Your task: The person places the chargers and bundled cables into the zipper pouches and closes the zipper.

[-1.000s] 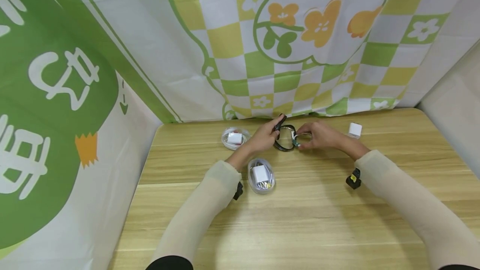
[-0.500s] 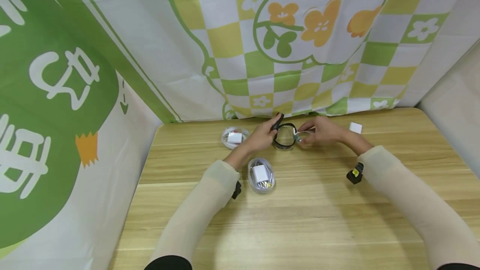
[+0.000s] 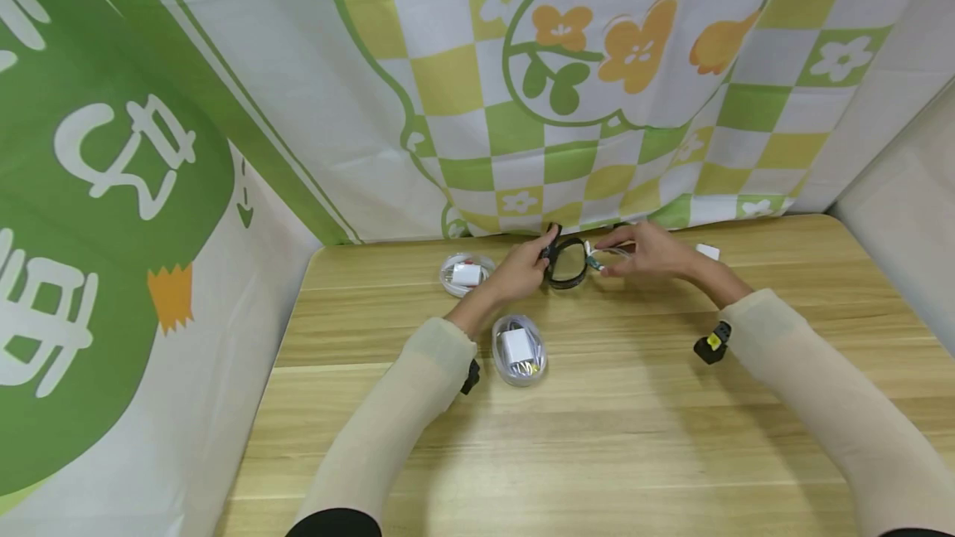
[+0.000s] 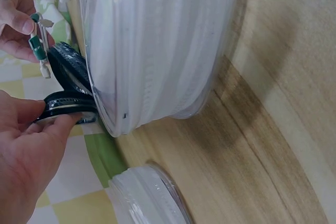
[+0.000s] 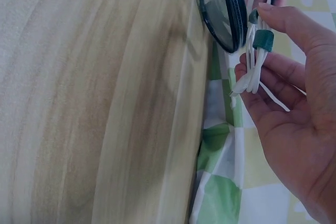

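Near the back edge of the table, my left hand (image 3: 520, 270) pinches a round clear case with a black zipped rim (image 5: 240, 11) between thumb and fingers. Its two halves stand apart in the left wrist view. Right beside it, my right hand (image 3: 651, 253) holds a coiled white cable (image 5: 252, 74) bundled with a green tie (image 5: 263, 40). The cable is close to the case's rim, outside it. Whether the two touch, I cannot tell.
Two clear zipped cases with white plugs and cables inside lie on the wooden table (image 3: 597, 437): one near my left forearm (image 3: 520, 346), another farther back (image 3: 467, 274). A white charger plug (image 3: 707, 251) sits beyond my right wrist. A patterned curtain (image 3: 522, 147) hangs behind.
The black-rimmed case has tilted and shifted slightly toward the back. My right hand has moved a little right and back with the cable. My left hand has hardly moved.
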`<state>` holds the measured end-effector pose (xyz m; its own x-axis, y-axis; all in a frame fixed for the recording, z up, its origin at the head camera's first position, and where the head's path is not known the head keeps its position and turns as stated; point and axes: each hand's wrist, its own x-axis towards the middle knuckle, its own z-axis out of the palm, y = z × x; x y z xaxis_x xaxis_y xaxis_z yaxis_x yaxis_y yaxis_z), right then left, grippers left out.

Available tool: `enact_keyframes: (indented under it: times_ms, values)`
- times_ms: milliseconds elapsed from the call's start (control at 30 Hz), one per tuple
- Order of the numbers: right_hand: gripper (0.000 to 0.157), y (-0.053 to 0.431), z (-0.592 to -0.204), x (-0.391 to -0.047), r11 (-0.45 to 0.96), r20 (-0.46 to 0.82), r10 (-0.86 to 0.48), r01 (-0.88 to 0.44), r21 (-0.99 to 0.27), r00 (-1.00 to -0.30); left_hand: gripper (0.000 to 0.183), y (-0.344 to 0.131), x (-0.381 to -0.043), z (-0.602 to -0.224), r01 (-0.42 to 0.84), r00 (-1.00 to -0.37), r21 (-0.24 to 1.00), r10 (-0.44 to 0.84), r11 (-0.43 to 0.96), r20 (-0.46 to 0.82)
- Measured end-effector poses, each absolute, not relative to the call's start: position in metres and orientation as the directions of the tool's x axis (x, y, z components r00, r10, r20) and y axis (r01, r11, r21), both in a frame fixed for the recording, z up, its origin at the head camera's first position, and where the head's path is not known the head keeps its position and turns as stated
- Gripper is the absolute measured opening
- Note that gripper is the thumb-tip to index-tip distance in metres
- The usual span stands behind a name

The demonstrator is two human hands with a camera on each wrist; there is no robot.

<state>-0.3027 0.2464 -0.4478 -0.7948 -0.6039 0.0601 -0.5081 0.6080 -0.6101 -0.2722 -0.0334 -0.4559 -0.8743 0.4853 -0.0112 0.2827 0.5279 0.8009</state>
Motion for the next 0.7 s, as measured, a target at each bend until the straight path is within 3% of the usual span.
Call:
enact_keyframes:
  times_ms: [400,700]
  values:
    - [0.047,0.241,-0.448,-0.304,0.604,0.108,-0.582,-0.517,-0.607,-0.806,0.065,-0.032,-0.273,-0.455,0.32,-0.873,0.73,0.487,0.604,-0.019]
    - [0.049,0.226,-0.449,-0.302,0.561,0.174,-0.619,-0.587,-0.583,-0.766,0.064,-0.032,-0.274,-0.455,0.334,-0.867,0.703,0.497,0.628,-0.033]
